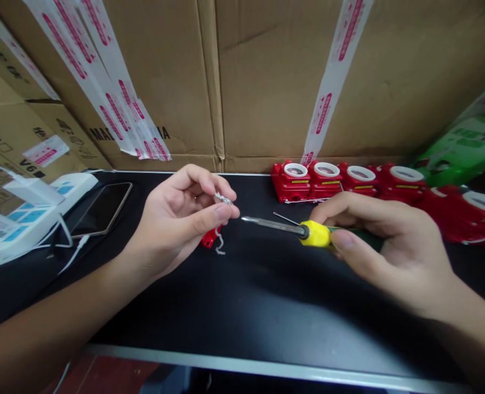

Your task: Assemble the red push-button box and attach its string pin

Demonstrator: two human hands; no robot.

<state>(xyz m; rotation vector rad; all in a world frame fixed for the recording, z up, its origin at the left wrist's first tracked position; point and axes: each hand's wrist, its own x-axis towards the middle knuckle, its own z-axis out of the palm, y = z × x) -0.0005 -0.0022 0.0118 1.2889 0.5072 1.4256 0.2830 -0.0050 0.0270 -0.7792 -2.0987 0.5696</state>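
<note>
In the head view, my left hand pinches a small shiny metal piece between thumb and fingers; its exact kind is too small to tell. A bit of pale string dangles below those fingers. Behind them, a small red part shows, mostly hidden by the hand. My right hand grips a screwdriver with a yellow and green handle. Its tip points left, just short of my left fingertips and apart from them. A thin metal pin lies on the table behind the shaft.
Several red housings with white round rims line the back right of the black table. A green bag stands beyond them. At left are a white power strip, cables and a phone. Cardboard boxes wall the back.
</note>
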